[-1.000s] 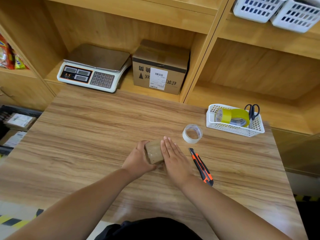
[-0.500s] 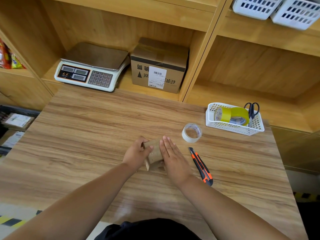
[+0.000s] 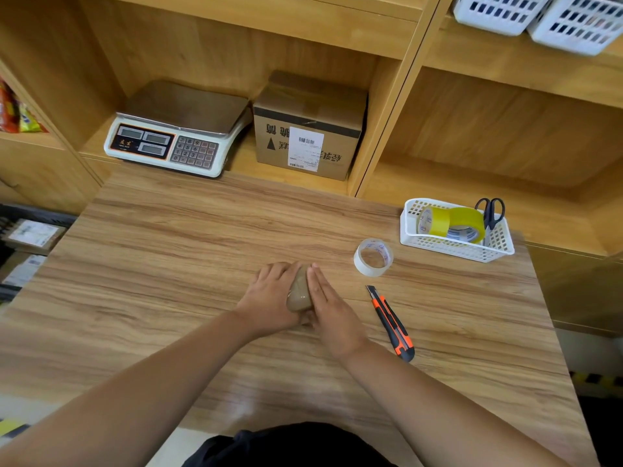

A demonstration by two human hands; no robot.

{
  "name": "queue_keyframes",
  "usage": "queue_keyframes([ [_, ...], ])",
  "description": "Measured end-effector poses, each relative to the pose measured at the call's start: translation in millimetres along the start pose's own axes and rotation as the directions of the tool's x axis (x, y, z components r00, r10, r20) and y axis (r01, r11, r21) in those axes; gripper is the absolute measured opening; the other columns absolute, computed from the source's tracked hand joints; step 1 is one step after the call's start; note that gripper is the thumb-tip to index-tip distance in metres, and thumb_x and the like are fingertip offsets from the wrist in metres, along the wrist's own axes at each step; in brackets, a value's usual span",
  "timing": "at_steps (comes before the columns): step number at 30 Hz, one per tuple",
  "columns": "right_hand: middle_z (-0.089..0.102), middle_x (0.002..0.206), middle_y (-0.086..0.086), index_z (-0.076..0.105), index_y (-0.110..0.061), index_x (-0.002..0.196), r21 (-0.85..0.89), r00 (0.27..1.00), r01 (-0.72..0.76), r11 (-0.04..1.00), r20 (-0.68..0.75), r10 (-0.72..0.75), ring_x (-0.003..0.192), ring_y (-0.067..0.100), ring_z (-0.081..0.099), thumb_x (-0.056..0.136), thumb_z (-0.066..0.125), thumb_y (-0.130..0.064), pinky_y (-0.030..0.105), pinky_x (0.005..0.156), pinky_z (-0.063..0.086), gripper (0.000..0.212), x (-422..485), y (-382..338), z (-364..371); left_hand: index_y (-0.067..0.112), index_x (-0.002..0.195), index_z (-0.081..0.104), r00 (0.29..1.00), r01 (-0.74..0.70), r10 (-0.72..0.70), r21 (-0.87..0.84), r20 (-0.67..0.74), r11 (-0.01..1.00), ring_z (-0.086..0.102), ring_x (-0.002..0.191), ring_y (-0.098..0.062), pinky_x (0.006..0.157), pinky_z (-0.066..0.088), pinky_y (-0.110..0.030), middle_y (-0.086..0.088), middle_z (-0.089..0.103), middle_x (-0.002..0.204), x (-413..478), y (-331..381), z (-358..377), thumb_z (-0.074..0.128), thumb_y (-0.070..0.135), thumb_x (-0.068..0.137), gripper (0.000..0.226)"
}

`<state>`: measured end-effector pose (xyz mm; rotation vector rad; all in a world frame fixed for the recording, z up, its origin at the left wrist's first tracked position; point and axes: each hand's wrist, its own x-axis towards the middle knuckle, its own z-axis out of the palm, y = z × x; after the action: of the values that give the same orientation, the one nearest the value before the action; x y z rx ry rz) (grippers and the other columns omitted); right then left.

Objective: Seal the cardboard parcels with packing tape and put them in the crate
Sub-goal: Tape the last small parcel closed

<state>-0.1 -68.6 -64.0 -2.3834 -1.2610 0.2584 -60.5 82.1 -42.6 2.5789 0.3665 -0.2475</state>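
Pressing: both grips squeeze the small parcel [image 3: 298, 293] from either side, thumbs tucked at its near end
Left grip [image 3: 269, 298]: gripping the small parcel, fingers bent round its left face and far edge
Right grip [image 3: 332, 306]: not closed, fingers straight and together, flat against the parcel's right face
Small parcel: brown cardboard with a glossy taped skin, resting on the worktop [image 3: 168, 247] about centre, only a narrow strip visible between the grips
Clear tape roll [image 3: 373, 257]: lying flat on the worktop, right of the parcel and a bit farther back, apart from the right grip
Utility knife [image 3: 391, 323]: orange and black, flat on the worktop, just right of the right wrist, blade end pointing toward the tape roll
White basket [image 3: 455, 251]: back right corner of the worktop, holds yellow tape rolls [image 3: 451, 224] and black-handled scissors [image 3: 490, 212] standing handles up
Dark crate [image 3: 40, 214]: off the worktop's left edge, lower down, labelled parcels [image 3: 32, 232] inside, well apart from the grips
Scale [image 3: 175, 133]: on the shelf behind the worktop, left bay, keypad facing the person
Shelf box [image 3: 308, 129]: cardboard, white barcode label on its front, just right of the scale, print upside down
Upper baskets [image 3: 539, 15]: two white ones on the top right shelf, contents cannot be told
Forearms: bare, both reaching in from the near edge
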Motion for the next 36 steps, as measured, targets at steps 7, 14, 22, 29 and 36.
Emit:
queue_keyframes([
  [7,0.009,0.157,0.006,-0.001,-0.012,0.150,0.081,0.999,0.019,0.997,-0.037,-0.016,0.144,0.010,0.009,0.085,0.045,-0.009,0.015,0.116,0.007,0.080,6.7,-15.5,4.0,0.016,0.142,0.034,0.977,0.023,-0.080,-0.278,-0.195,0.960,0.035,0.121,-0.013,0.102,0.029,-0.024,0.005,0.043,0.132,-14.5,-27.1,1.2,0.083,0.043,0.060,0.100],
  [14,-0.015,0.150,-0.009,-0.014,-0.014,0.146,0.065,0.994,-0.060,0.996,0.093,0.054,0.141,0.002,-0.010,0.089,0.051,-0.009,0.014,0.115,-0.003,0.087,5.6,-13.1,7.0,0.015,0.137,0.031,0.969,0.201,-0.244,-0.440,-0.042,0.875,0.054,0.105,-0.018,0.079,0.039,-0.024,0.001,0.052,0.114,-26.6,-60.9,15.5,0.083,0.019,0.061,0.092],
  [22,-0.017,0.155,-0.002,-0.007,-0.014,0.151,-0.200,0.934,0.235,0.951,0.317,-0.164,0.143,0.012,-0.021,0.088,0.050,-0.027,0.032,0.116,-0.019,0.086,14.1,-43.9,37.2,0.013,0.134,0.030,0.962,0.242,-0.273,-0.390,-0.027,0.889,0.056,0.111,-0.021,0.079,0.043,-0.027,0.000,0.048,0.123,-31.7,-74.0,27.4,0.082,0.035,0.066,0.088],
  [29,-0.024,0.152,-0.004,-0.013,-0.015,0.149,-0.285,0.901,0.246,0.926,0.419,-0.110,0.138,0.008,-0.027,0.096,0.038,-0.028,0.029,0.116,-0.016,0.075,18.3,-34.5,23.8,0.015,0.126,0.033,0.957,0.273,-0.290,-0.381,0.014,0.883,0.057,0.106,-0.021,0.080,0.047,-0.030,-0.001,0.049,0.124,-35.6,-86.2,33.8,0.077,0.020,0.064,0.076],
  [36,-0.027,0.148,-0.006,-0.025,-0.011,0.142,-0.223,0.935,0.071,0.972,0.355,0.013,0.138,0.006,-0.027,0.093,0.046,-0.033,0.021,0.114,-0.017,0.089,3.1,-20.3,8.7,0.016,0.139,0.027,0.964,0.252,-0.262,-0.436,0.039,0.864,0.050,0.118,-0.020,0.090,0.046,-0.031,-0.001,0.045,0.135,-36.0,-91.6,34.4,0.073,0.012,0.064,0.088],
])
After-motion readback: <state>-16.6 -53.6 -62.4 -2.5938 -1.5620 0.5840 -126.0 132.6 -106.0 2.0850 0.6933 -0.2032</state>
